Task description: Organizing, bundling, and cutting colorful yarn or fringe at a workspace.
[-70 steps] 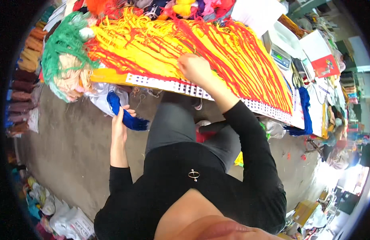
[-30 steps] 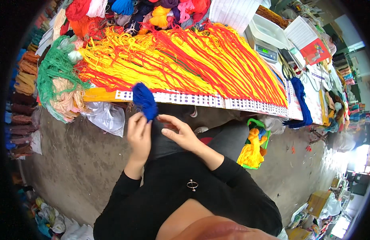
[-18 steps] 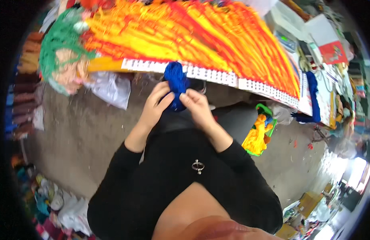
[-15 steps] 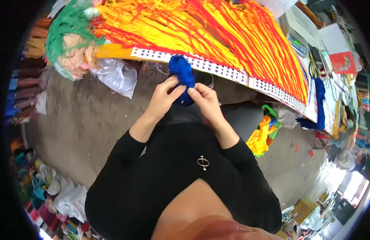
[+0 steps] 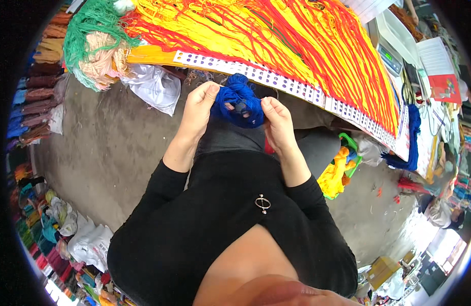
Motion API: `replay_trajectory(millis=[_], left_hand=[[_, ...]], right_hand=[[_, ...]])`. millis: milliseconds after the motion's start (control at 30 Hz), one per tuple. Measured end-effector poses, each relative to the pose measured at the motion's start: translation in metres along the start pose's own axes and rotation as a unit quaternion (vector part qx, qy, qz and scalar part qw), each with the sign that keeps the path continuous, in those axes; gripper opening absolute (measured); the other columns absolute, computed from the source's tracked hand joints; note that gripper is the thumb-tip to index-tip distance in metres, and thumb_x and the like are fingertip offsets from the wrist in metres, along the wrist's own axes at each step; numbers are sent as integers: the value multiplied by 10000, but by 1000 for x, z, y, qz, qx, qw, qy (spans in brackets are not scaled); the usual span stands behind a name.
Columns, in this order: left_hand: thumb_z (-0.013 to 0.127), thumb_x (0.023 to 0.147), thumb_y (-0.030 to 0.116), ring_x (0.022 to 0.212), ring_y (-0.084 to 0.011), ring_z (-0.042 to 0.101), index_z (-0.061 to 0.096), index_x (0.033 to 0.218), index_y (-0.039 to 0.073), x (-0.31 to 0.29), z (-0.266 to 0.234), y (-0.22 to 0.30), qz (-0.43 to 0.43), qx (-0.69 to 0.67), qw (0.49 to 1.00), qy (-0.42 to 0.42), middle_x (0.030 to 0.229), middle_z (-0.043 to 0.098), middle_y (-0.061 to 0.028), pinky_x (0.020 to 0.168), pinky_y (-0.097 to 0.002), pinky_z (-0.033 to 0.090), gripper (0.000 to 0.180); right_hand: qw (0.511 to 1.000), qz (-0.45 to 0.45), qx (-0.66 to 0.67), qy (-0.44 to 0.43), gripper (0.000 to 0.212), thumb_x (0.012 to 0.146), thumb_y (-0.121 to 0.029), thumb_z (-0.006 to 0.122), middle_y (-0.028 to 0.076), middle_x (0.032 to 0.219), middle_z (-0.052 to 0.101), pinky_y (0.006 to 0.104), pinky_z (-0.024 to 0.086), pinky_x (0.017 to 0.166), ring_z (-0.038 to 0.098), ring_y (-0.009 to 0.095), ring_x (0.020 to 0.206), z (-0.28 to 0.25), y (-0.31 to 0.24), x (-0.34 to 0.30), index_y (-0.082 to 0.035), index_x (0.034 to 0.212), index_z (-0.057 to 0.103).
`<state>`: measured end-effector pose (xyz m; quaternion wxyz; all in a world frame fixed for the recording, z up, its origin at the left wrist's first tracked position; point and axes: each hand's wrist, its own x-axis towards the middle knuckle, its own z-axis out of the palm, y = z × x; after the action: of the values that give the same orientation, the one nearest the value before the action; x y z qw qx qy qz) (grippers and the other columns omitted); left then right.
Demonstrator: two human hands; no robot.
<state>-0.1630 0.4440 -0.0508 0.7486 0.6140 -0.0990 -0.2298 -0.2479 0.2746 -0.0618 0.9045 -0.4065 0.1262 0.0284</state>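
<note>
Yarn [image 5: 238, 95], blue, between left hand [image 5: 198, 108] and right hand [image 5: 280, 124]

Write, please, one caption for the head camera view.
Left hand and right hand hold open a blue yarn skein near red and yellow yarn strands.

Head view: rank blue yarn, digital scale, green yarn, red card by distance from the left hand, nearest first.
From the left hand:
1. Blue yarn: in its grip.
2. Green yarn: table's left end.
3. Digital scale: table's right side.
4. Red card: right of the scale.
</note>
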Motion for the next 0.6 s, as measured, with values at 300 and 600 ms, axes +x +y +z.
replay_trajectory(millis=[300,600], left_hand=[[434,955,257,602,-123,556,545,943,-11,-3,9,2,20,47,998,-45,784,595,-84,578,-235,469,290],[567,893,192,574,-59,511,552,929,-3,-8,19,0,-34,114,988,-96,744,553,-20,590,-207,458,199]], right_hand=[[979,-132,-155,23,228,857,-68,600,38,960,586,213,439,780,554,81,890,0,-6,-3,-1,1063,527],[950,-175,-254,58,90,842,-55,611,-9,808,574,191,418,637,508,50,716,4,-14,-6,-16,883,541]])
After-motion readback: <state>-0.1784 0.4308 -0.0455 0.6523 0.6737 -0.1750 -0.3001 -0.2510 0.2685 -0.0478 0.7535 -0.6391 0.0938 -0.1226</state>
